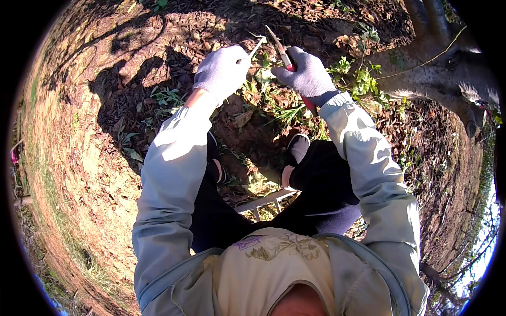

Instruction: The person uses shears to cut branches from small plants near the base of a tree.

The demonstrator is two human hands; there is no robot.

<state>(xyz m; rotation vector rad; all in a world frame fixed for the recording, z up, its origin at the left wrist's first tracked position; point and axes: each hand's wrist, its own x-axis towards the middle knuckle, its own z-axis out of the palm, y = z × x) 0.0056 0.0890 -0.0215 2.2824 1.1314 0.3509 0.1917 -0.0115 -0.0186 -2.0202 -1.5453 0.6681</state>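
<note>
Our count: one gloved left hand (221, 73) plus one gloved right hand (310, 79), so two hands; one red-handled cutting tool (285, 59) on the right; one thin pale stem (256, 48) on the left; two light sleeves (171, 174), two dark trouser legs (329, 176), two feet (300, 149); one pale frame (263, 202) near, between the legs; one tree trunk (424, 66) far right; fallen leaves (242, 118) we see as many, too mixed for us to number

Bright sunlight casts hard shadows (113, 102); edges curve.
</note>
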